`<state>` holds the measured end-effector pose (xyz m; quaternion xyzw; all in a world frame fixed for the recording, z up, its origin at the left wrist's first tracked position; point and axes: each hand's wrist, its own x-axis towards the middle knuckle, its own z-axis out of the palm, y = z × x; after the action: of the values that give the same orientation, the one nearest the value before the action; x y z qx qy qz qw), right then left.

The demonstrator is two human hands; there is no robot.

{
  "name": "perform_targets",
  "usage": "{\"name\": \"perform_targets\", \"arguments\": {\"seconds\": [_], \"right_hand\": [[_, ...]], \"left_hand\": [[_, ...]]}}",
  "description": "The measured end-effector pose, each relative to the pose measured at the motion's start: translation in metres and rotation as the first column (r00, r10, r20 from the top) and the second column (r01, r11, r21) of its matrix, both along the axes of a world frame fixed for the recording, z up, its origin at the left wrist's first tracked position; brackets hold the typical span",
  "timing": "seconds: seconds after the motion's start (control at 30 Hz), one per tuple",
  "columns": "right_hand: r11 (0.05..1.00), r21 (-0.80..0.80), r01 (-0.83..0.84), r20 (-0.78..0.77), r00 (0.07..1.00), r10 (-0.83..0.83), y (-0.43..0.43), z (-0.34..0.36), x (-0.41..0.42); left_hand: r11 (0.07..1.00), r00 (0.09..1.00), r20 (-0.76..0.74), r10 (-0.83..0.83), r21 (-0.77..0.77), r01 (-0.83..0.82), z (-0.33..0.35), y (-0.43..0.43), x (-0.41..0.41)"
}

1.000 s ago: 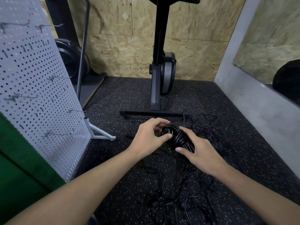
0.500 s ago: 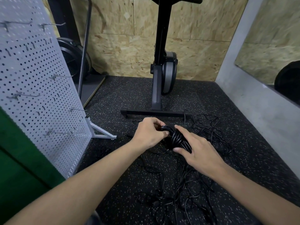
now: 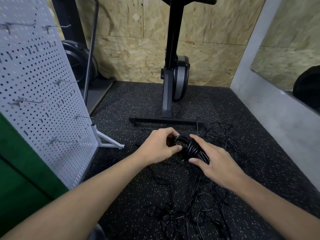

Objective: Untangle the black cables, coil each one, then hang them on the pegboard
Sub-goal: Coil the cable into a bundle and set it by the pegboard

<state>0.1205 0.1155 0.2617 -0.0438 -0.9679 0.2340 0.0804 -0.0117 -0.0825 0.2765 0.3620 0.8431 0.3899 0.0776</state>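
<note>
Black cables (image 3: 199,205) sprawl in one loose tangle on the speckled rubber floor (image 3: 138,101) at lower centre and trail off to the right; the strands are too interwoven to count. One coiled bundle (image 3: 188,148) is lifted above them between two hands. At the far left a green panel (image 3: 17,179) fills the corner. Beside it the white pegboard (image 3: 34,75) stands on an angled foot (image 3: 107,142); six metal hooks (image 3: 65,81) show on it, all bare. Behind the board's right edge sits a black fan wheel (image 3: 78,63) with a thin dark bar in front of it. The left hand (image 3: 155,146) curls round the bundle's left end, its thumb pressed against the loops. Beyond the hands one black exercise machine (image 3: 170,66) rises against the chipboard wall, and its base bar (image 3: 166,120) lies across the floor just past the cables. The right hand (image 3: 214,163) clasps the bundle's right side, fingers laid over the top and thumb beneath. At the far right a grey wall (image 3: 259,110) carries one mirror (image 3: 285,58).
</note>
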Motion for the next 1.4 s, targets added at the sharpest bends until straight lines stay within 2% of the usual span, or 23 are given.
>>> {"name": "perform_targets", "arguments": {"seconds": [0.13, 0.23, 0.37, 0.43, 0.57, 0.63, 0.87, 0.97, 1.2, 1.4], "right_hand": [[0.997, 0.069, -0.02, -0.02, 1.0, 0.022, -0.005, 0.001, -0.001], [0.999, 0.029, -0.032, -0.038, 0.999, 0.033, -0.008, 0.0, -0.001], [0.999, -0.036, -0.014, -0.043, 0.999, 0.012, -0.007, -0.001, -0.003], [0.998, -0.056, -0.016, -0.042, 0.999, 0.014, -0.003, 0.002, -0.002], [0.991, -0.13, -0.013, -0.038, 0.999, 0.008, 0.004, 0.003, 0.001], [0.984, -0.176, -0.021, -0.038, 0.999, 0.014, 0.005, 0.002, 0.001], [0.969, -0.247, -0.013, 0.001, 1.0, 0.014, 0.0, 0.007, 0.001], [0.962, -0.272, -0.012, 0.01, 1.0, 0.015, -0.001, 0.008, 0.003], [0.979, -0.202, -0.017, 0.026, 0.999, 0.022, 0.002, 0.002, 0.003], [0.97, -0.242, 0.028, 0.021, 0.999, -0.023, -0.005, 0.004, 0.002]], "left_hand": [[0.996, 0.998, -0.026, 0.061, 0.075, -0.058, 0.0, 0.003, 0.003], [0.992, 0.99, -0.111, 0.086, 0.103, -0.075, 0.0, 0.007, 0.003], [0.995, 0.98, -0.179, 0.085, 0.063, -0.075, -0.001, 0.013, 0.005], [0.997, 0.987, -0.154, 0.04, 0.07, -0.03, 0.0, 0.01, 0.002], [0.99, 0.992, 0.004, -0.126, 0.063, 0.126, -0.002, -0.002, -0.009], [0.987, 0.988, 0.019, -0.156, 0.051, 0.155, -0.006, -0.003, -0.008], [0.988, 0.993, -0.07, -0.092, 0.119, 0.1, -0.012, 0.003, 0.001], [0.986, 0.995, -0.055, -0.088, 0.134, 0.094, -0.014, 0.004, 0.006], [0.985, 1.0, -0.005, 0.009, 0.173, -0.008, -0.011, 0.005, 0.005], [0.936, 0.989, 0.002, 0.151, 0.323, -0.143, -0.01, 0.009, 0.012]]}}
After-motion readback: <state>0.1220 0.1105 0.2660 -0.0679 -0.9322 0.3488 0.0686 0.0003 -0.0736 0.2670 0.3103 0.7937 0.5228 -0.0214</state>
